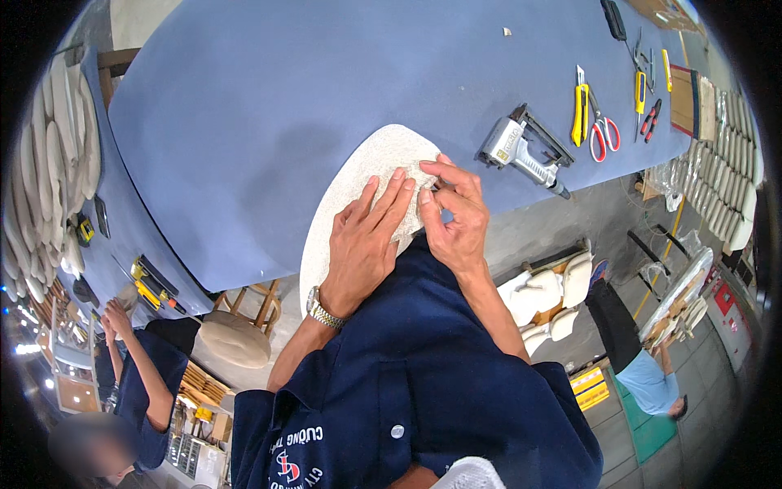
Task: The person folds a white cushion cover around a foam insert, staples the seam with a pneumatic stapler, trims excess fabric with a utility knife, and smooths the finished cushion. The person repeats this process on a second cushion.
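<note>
Much of the pale, speckled oval panel (358, 183) is hidden: its near end runs off the table edge and behind the person's dark blue shirt (415, 383), and both hands cover its right side. What the right hand (456, 216) pinches between thumb and fingers is too small to make out — a sliver of the panel's edge or covering, perhaps, but I cannot tell. Fisheye bending curves every straight edge, and black rim cuts off the corners.

The panel lies on a broad table covered in blue felt-like cloth (269, 98). Well to the right of the hands rests a grey pneumatic staple gun (521, 151), and beyond it a yellow utility knife (579, 110), red-handled scissors (603, 130) and a few more small hand tools. A second blue-covered bench (122, 236) stands at left, with stacks of pale cushion shapes (57, 155) beside it (more of these line the right rim). Below, a grey floor shows, a wooden stool with a beige seat (236, 334), and other people at work on both sides.

The left hand (366, 236), a metal watch (323, 311) at its wrist, lies flat on the panel with fingers together and extended, pressing down. The right hand sits just beside it, fingertips touching the panel's right edge, thumb and forefinger closed together.
</note>
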The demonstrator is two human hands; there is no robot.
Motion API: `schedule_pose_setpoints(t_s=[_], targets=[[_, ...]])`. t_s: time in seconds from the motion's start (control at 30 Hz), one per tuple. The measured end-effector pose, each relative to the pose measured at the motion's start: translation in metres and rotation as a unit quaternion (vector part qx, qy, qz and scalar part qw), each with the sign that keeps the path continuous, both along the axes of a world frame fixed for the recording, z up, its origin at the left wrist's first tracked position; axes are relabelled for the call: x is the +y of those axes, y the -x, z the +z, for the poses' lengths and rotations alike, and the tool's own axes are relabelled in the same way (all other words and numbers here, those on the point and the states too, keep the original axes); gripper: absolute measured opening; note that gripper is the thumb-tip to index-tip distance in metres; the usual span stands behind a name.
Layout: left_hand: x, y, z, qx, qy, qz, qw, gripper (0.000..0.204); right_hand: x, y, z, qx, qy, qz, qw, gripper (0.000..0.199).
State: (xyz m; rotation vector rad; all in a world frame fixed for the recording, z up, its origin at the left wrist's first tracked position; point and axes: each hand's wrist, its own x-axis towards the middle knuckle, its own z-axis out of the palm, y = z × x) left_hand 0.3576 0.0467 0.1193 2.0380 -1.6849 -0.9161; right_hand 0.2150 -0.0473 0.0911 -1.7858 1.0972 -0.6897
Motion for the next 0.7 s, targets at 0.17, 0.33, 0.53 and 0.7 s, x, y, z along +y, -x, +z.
schedule_pose_setpoints(t_s=[0.17,0.33,0.53,0.7], targets=[[0.003,0.000,-0.002,-0.023,0.018,-0.016,0.999,0.082,-0.001,0.001,-0.005,-0.017,0.021,0.013,1.000,0.014],[0.003,0.001,-0.002,0.015,0.011,0.028,0.999,0.088,-0.004,0.002,0.007,-0.011,0.018,0.019,1.000,0.017],[0.001,0.008,0.001,-0.007,0.017,0.020,1.000,0.087,0.001,0.001,0.028,0.084,0.044,0.019,0.995,0.012],[0.003,0.013,-0.001,-0.014,0.023,0.025,0.999,0.088,-0.003,0.004,0.040,0.111,-0.115,0.035,0.986,0.017]])
